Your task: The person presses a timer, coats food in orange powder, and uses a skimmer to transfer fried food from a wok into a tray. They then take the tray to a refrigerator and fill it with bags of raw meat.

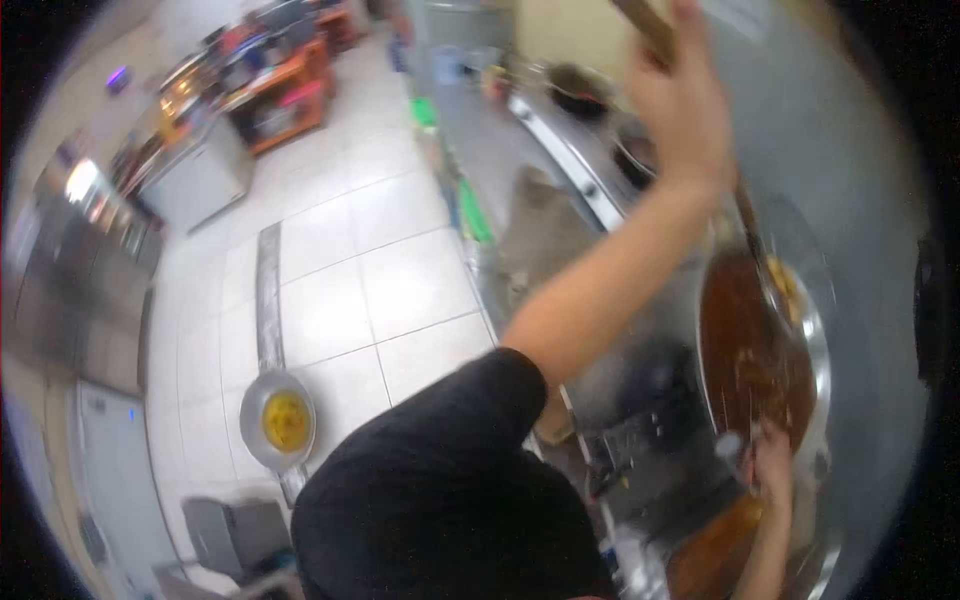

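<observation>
up high, the person's left hand (688, 100) is clenched around the wooden handle (648, 25) of a long ladle, whose shaft slants down into the wok (812, 330) on the stove at the right. the wok holds brown sauce (745, 350), with a bit of yellow food (786, 288) by the ladle's end. the right hand (770, 465), blurred, grasps the wok's near rim. well apart, a metal bowl (277, 420) with yellow contents sits on the tiled floor (390, 270).

Tiled floor (340, 270) left of the counter (560, 150) is open, one bowl (278, 420) on it. Wok (750, 350) and raised ladle (752, 240) block the right.
</observation>
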Demonstrator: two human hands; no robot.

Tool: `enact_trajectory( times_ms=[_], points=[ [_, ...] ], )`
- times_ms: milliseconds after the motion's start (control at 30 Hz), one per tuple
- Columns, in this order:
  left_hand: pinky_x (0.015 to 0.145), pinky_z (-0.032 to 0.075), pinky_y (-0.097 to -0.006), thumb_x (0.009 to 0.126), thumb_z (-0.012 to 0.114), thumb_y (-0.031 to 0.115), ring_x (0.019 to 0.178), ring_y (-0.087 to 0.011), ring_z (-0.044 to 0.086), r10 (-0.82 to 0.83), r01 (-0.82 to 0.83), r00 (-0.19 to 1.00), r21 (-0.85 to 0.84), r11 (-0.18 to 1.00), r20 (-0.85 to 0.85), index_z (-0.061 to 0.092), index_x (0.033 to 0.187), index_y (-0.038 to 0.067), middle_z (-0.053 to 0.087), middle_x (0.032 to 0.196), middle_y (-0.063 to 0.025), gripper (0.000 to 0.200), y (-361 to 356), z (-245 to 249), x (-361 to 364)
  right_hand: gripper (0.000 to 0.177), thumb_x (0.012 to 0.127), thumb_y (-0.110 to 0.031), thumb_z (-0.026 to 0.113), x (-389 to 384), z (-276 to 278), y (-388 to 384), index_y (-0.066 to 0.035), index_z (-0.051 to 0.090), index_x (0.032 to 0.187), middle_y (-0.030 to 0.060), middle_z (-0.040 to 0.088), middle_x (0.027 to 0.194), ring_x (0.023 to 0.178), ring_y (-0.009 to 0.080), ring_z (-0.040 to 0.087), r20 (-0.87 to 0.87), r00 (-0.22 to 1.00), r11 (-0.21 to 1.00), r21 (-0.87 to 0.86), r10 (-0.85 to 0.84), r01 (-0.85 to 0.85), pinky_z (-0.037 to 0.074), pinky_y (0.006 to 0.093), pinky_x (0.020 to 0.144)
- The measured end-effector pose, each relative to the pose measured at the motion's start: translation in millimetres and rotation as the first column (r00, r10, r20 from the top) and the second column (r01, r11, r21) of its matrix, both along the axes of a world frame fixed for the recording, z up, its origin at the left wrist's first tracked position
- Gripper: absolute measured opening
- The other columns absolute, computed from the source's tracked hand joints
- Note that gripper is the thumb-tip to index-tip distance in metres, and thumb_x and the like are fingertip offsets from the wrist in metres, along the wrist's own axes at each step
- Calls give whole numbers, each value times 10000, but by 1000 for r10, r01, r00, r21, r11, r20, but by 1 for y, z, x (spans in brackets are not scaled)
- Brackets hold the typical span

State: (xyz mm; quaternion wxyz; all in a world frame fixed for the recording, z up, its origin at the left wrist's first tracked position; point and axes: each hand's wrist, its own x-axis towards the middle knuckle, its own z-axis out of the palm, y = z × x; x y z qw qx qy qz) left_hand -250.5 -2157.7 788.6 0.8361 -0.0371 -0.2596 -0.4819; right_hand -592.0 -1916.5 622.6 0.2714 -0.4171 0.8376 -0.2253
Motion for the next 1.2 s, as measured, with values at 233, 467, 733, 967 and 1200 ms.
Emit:
enact_trajectory(
  times_ms=[233,467,733,967,1200],
  points=[
    [551,238,-240,981,651,455,600,-23,316,48,-51,997,-48,998,-63,471,755,113,392,667,95,448,16,10,3,424,1020,-144,441,4,6,16,-28,504,1423,34,518,649,427,115,438,288,943,978,-73,-168,197,370,277,382],
    [562,270,-233,987,657,416,618,-22,330,222,-226,969,-29,974,-111,501,790,89,422,682,86,412,-1,8,6,301,1037,-221,461,16,23,-3,-65,648,1214,4,486,582,414,79,405,366,924,971,-159,-109,177,313,251,366],
    [436,354,-204,1058,508,400,490,-72,324,368,-360,929,-150,921,32,321,1540,143,358,654,71,577,-28,-45,-40,428,1048,-200,492,-40,0,0,-36,502,1443,-13,513,677,455,63,410,385,922,968,-216,-34,126,353,224,419],
    [493,336,-288,1005,461,407,474,-119,341,259,-247,960,-112,962,110,360,719,191,364,593,36,373,-63,-47,-41,456,1061,-175,456,-59,1,25,-69,424,1503,-20,486,684,453,53,393,406,903,960,-168,-139,223,336,214,403],
    [541,363,-233,941,478,220,528,-100,336,174,-175,985,-65,982,-18,319,745,169,345,661,27,258,-38,-33,-81,458,1066,-170,443,-74,4,54,-90,420,1516,-19,494,652,441,56,393,355,917,947,-185,-183,261,335,225,395]
  ],
)
